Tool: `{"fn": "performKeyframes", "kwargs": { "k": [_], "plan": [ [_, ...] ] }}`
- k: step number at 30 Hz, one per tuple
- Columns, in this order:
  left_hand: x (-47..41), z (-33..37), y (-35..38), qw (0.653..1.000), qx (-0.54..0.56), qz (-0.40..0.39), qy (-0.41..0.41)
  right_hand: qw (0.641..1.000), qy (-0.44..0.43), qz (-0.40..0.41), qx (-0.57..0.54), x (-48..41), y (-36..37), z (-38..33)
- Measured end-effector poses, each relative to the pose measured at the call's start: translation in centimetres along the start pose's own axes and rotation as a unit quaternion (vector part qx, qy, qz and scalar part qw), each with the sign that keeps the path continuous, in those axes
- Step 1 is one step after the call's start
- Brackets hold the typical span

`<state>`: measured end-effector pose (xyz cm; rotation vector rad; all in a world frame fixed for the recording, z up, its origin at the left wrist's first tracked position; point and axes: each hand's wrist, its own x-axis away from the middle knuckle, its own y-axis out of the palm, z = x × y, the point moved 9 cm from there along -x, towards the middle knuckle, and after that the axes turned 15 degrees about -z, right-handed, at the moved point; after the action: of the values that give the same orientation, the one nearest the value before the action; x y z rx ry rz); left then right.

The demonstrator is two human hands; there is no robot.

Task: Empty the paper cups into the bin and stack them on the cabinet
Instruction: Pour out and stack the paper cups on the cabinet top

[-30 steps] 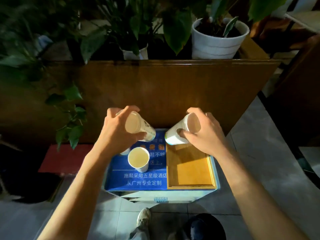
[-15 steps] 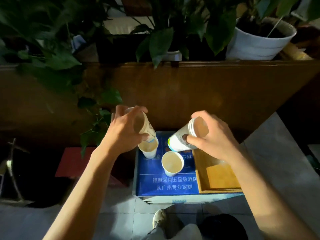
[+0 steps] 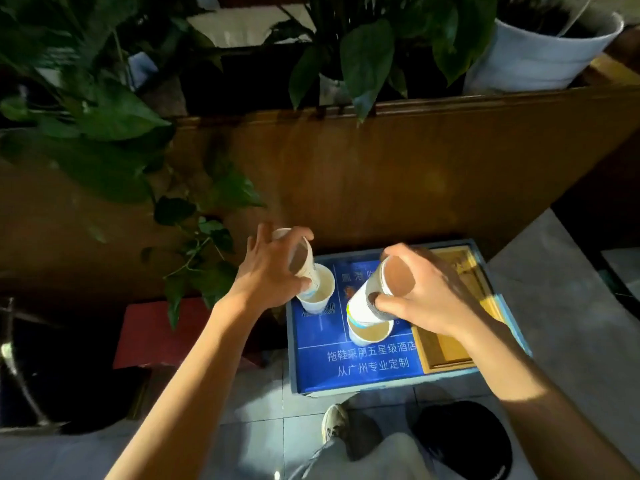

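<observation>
Our left hand grips a tilted cup over the cup near the cabinet's back-left corner; our right hand grips another above the middle cup. We should straighten each, then press down gently.

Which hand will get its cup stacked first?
Probably the left hand: its cup already has its base inside the standing cup. The right hand's cup sits tilted over the other standing cup.
</observation>
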<state>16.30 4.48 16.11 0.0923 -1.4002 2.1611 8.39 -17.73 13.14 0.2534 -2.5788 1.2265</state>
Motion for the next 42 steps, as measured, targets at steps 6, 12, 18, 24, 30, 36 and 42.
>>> {"fn": "performKeyframes", "kwargs": {
  "k": [6, 12, 18, 24, 30, 36, 42],
  "plan": [
    [-2.0, -1.3, 1.3, 1.000, 0.002, -0.021, -0.001, 0.997, 0.069, -0.037, -0.010, -1.0, 2.5, 1.3],
    [-2.5, -1.5, 3.4, 0.999, -0.019, -0.045, 0.011, 0.995, 0.078, -0.056, 0.002, -0.7, 3.4, 1.5],
    [-1.9, -2.1, 5.9, 0.997, -0.020, -0.074, 0.023, 0.993, 0.073, -0.087, -0.014, -0.8, 4.7, 1.8],
    [-1.1, -2.3, 6.7, 0.997, -0.026, -0.076, 0.022, 0.991, 0.089, -0.091, 0.034, -1.0, 5.3, 3.1],
    [-0.4, -2.4, 7.1, 0.998, -0.016, -0.066, 0.016, 0.994, 0.062, -0.089, 0.028, -1.1, 5.8, 3.3],
    [-0.5, -2.6, 7.2, 0.998, -0.002, -0.068, 0.003, 0.995, 0.031, -0.077, 0.062, -0.5, 6.5, 3.0],
    [-0.9, -2.2, 8.1, 0.998, -0.022, -0.051, 0.001, 0.991, 0.038, -0.094, 0.088, -0.3, 7.4, 3.5]
  ]
}}
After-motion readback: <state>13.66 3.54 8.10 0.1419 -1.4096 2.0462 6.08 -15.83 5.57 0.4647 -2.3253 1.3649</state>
